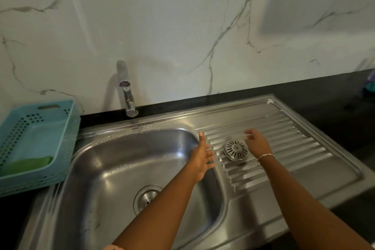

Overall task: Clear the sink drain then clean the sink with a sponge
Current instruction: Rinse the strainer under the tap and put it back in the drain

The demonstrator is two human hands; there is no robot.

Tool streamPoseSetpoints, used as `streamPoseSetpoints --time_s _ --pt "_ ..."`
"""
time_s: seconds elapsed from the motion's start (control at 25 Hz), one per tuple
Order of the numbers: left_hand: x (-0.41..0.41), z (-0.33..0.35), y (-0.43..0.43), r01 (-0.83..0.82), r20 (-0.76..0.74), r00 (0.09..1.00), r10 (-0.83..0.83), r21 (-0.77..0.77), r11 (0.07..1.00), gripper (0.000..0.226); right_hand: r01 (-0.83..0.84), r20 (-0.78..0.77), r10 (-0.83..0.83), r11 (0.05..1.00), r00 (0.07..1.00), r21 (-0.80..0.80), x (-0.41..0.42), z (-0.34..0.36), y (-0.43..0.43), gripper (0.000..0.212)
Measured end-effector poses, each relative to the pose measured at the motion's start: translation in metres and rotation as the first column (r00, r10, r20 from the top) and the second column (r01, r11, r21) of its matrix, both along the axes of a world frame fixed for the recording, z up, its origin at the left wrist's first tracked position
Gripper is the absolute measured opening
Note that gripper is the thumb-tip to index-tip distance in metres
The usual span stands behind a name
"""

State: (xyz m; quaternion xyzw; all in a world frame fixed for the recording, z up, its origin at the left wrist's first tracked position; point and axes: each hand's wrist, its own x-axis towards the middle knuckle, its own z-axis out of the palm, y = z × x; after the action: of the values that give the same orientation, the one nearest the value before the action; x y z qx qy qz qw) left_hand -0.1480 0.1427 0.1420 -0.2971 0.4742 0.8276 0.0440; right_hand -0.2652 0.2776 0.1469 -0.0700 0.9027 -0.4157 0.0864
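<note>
Strainer [235, 150] lies on the ribbed drainboard [294, 148] at three o'clock of the sink basin [113, 160], between the left hand [200, 160], fingers spread loose at its nine o'clock, and the right hand [257, 145], fingers loosely curled and holding nothing, at its two o'clock.

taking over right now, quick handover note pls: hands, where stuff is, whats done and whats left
left hand: open, fingers spread, above the right edge of the sink, holding nothing.
right hand: open, just beyond the strainer, not gripping it.
The strainer is out of the drain and lies on the ribbed drainboard.
sponge: the green piece in the blue basket, left of the sink, untouched.
Done: strainer lifted out.
Left: fetch the sponge, scrub the sink, probably refit the strainer.
</note>
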Motion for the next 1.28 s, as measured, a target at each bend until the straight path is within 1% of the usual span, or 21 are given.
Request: streamPoseSetpoints --time_s 0.12,0.2,0.36,0.48,0.56,0.68,0.76,0.88,0.96,1.0,1.08,1.16,1.2,1.28 --pt "-0.012 -0.001 0.007 0.026 0.002 1.000 -0.026 0.036 0.999 0.083 0.079 0.156 -0.070 0.996 0.985 -0.050 -0.024 -0.006 0.010 0.027" --pt "-0.018 -0.003 0.010 0.033 0.012 0.999 -0.034 0.033 0.999 0.085 0.110 0.222 -0.090 0.991 0.971 -0.079 -0.032 -0.008 0.011 0.024" --pt "-0.028 -0.007 0.014 0.032 0.028 0.999 -0.033 0.021 0.999 0.086 0.121 0.302 -0.094 0.990 0.949 -0.071 -0.037 -0.012 0.007 0.021" --pt "-0.033 -0.011 0.015 0.032 0.025 0.999 -0.032 0.019 0.999 0.087 0.094 0.368 -0.071 0.995 0.927 -0.046 -0.038 -0.011 0.002 0.031" --pt "-0.035 -0.012 0.016 0.019 0.022 1.000 -0.019 0.023 1.000 0.088 0.082 0.399 -0.055 0.995 0.915 -0.051 -0.037 -0.010 0.001 0.034" --pt "-0.034 -0.015 0.015 -0.018 0.027 0.999 0.017 0.032 0.999 0.089 0.112 0.437 -0.066 0.990 0.897 -0.081 -0.034 -0.007 0.003 0.026" --pt "-0.032 -0.018 0.012 -0.057 0.031 0.998 0.056 0.040 0.998 0.089 0.111 0.459 -0.036 0.984 0.888 -0.137 -0.030 -0.004 0.005 0.023" --pt "-0.023 -0.020 0.005 -0.108 0.047 0.993 0.105 0.064 0.992 0.086 0.136 0.507 0.032 0.947 0.861 -0.292 -0.023 0.001 0.006 0.028" --pt "-0.016 -0.019 -0.003 -0.117 0.052 0.992 0.114 0.071 0.991 0.080 0.160 0.531 0.083 0.905 0.843 -0.395 -0.019 0.005 0.004 0.028" --pt "-0.011 -0.019 -0.007 -0.116 0.051 0.992 0.113 0.060 0.991 0.074 0.157 0.535 0.115 0.886 0.837 -0.436 -0.016 0.008 0.001 0.028" --pt "0.000 -0.016 -0.016 -0.131 0.037 0.991 0.132 -0.008 0.991 0.052 0.104 0.519 0.188 0.870 0.834 -0.483 -0.010 0.014 -0.010 0.027" --pt "0.014 -0.013 -0.030 -0.210 -0.007 0.977 0.212 -0.180 0.961 0.027 0.015 0.485 0.267 0.865 0.833 -0.501 0.001 0.018 -0.028 0.027" --pt "0.021 -0.010 -0.037 -0.242 -0.046 0.970 0.239 -0.279 0.929 0.021 -0.033 0.469 0.308 0.861 0.828 -0.508 0.007 0.019 -0.038 0.027" --pt "0.037 -0.003 -0.053 -0.250 -0.109 0.968 0.225 -0.432 0.867 0.023 -0.118 0.452 0.388 0.847 0.804 -0.518 0.020 0.019 -0.061 0.028"
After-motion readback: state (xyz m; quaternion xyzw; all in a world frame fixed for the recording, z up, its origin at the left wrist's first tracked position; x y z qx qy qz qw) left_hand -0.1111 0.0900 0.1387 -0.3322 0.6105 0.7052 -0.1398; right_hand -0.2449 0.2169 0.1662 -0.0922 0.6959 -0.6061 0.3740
